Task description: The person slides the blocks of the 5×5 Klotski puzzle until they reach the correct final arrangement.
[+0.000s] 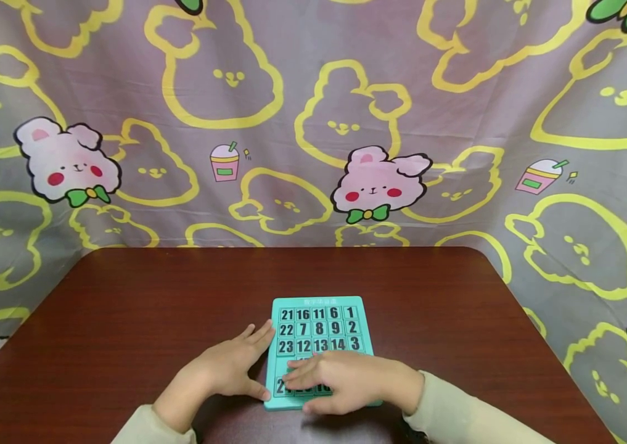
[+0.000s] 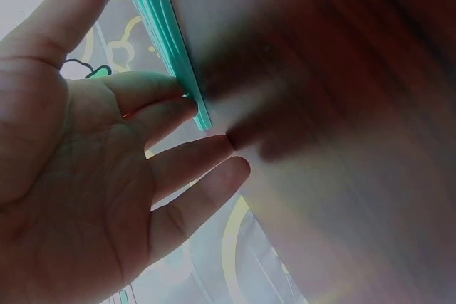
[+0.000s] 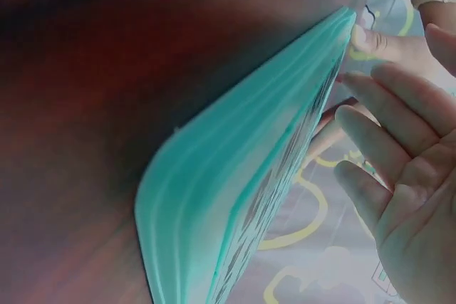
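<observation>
A teal number sliding puzzle [image 1: 319, 328] lies flat on the table, its black-numbered tiles facing up. In the head view the upper rows read 21, 16, 11, 6, 1, then 22, 7, 8, 9, 2, then 23, 12, 13, 14, 3. A plain teal cell shows below the 23. My left hand [image 1: 230, 367] rests against the puzzle's left side, fingertips near its middle and thumb at the lower corner. Across the lower tiles extends my right hand [image 1: 346, 379], fingers nearly straight; it hides much of the bottom two rows.
The dark brown wooden table [image 1: 169, 290] spreads around the puzzle on all sides. Behind it and at both sides hangs a grey curtain [image 1: 285, 148] with yellow outlines and cartoon rabbits. Light sleeves [image 1: 457, 404] cover both forearms.
</observation>
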`<state>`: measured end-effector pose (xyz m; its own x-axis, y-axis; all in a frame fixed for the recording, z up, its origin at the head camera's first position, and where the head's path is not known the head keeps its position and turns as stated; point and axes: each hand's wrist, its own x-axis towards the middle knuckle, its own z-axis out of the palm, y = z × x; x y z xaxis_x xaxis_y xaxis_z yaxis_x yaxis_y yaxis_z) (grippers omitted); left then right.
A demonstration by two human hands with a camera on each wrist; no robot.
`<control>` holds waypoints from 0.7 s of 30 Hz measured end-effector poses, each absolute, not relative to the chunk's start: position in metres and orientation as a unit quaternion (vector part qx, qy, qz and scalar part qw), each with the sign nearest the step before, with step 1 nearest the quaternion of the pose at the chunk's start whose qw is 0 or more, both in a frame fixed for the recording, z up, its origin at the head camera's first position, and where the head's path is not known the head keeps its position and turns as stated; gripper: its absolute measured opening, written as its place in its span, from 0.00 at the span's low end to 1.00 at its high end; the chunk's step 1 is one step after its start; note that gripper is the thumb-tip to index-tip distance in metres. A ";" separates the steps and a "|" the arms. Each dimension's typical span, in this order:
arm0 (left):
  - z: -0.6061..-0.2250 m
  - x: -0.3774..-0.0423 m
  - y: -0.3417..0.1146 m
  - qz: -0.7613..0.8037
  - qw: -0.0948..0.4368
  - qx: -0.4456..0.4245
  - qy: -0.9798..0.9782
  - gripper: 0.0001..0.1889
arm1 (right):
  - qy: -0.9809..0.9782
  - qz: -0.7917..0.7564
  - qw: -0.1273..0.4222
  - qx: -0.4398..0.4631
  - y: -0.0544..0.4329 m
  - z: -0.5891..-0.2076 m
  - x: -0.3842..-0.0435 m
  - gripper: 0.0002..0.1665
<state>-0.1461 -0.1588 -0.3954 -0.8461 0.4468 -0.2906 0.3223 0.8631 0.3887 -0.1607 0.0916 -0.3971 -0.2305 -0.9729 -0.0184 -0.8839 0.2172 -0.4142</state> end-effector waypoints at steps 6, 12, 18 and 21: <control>-0.394 -0.145 -0.158 0.164 0.186 0.202 0.947 0.58 | 0.782 -0.176 0.143 -0.580 0.091 -0.395 -0.168 0.26; -0.394 -0.145 -0.157 0.165 0.184 0.203 0.948 0.58 | 0.789 -0.182 0.136 -0.570 0.088 -0.396 -0.175 0.27; -0.394 -0.146 -0.157 0.162 0.195 0.200 0.946 0.58 | 0.802 -0.183 0.138 -0.552 0.086 -0.400 -0.185 0.27; -0.394 -0.146 -0.157 0.161 0.198 0.201 0.946 0.58 | 0.808 -0.179 0.141 -0.543 0.086 -0.402 -0.187 0.27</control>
<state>-0.1462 -0.1569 -0.3938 -0.8414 0.4431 -0.3092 0.3159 0.8677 0.3838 -0.1874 0.0861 -0.4019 -0.3706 -0.9282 -0.0339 -0.8267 0.3463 -0.4435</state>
